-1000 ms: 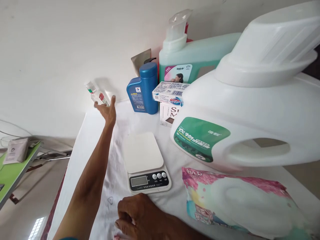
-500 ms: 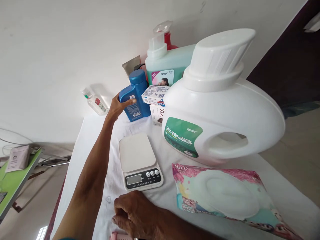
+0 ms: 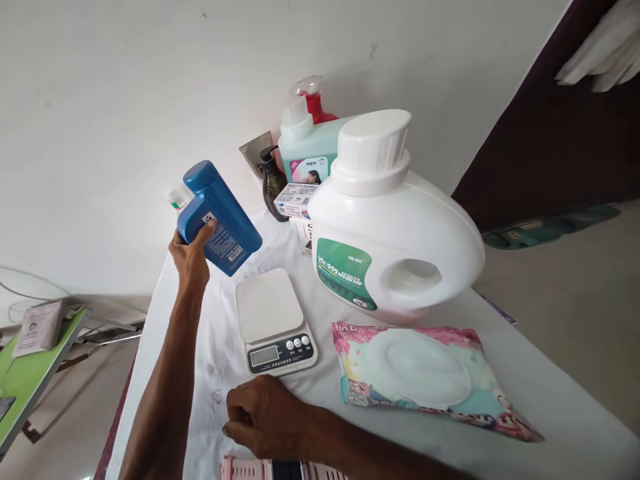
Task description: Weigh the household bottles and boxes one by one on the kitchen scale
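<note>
My left hand grips a blue bottle with a blue cap, its thumb across the label. The bottle is tilted and held up left of and behind the white digital kitchen scale. Nothing rests on the scale's platform, and its display shows no digits I can read. In front of the scale my right hand rests on the white cloth with its fingers curled into a loose fist; no object shows in it. A pink watch strap lies below that hand, partly cut off by the frame.
A large white detergent jug stands right of the scale, a pack of wipes in front of it. Behind are small boxes, a dark pump bottle and a green liquid bottle. A clear bottle stands behind the blue one.
My left hand has lifted the blue bottle from the cloth and brought it left and nearer, tilting it. The dark pump bottle now shows. My right hand stays by the scale.
</note>
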`<state>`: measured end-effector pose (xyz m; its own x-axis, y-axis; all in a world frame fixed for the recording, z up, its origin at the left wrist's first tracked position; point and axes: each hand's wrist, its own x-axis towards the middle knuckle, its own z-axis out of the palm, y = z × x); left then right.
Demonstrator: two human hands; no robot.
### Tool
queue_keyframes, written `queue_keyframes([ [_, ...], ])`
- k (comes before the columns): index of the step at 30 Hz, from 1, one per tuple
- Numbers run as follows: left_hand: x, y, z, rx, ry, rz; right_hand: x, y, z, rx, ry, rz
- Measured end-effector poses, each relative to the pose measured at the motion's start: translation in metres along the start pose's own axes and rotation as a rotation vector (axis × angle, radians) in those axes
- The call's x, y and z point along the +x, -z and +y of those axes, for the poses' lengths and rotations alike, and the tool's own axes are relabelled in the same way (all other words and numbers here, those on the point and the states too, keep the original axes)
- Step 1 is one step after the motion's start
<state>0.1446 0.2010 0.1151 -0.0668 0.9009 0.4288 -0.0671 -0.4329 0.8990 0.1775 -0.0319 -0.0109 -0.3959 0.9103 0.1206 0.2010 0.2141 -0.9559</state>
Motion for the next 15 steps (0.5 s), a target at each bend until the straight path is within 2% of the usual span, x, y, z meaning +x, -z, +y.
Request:
queue_keyframes([
  [3,-0.021,0.019,0.031,0.002,0.001,-0.062,-0.001,0.002,-0.003,0.003,0.002,0.01],
  [6,-0.054,0.028,0.047,0.007,0.07,-0.102,-0.001,0.002,-0.004,-0.011,0.018,0.027],
  [10,-0.09,0.034,0.045,0.041,0.159,-0.157,-0.001,0.003,-0.003,-0.023,0.047,0.025],
  [15,-0.103,0.038,0.036,0.08,0.14,-0.188,-0.002,0.007,-0.009,-0.058,0.026,-0.001],
])
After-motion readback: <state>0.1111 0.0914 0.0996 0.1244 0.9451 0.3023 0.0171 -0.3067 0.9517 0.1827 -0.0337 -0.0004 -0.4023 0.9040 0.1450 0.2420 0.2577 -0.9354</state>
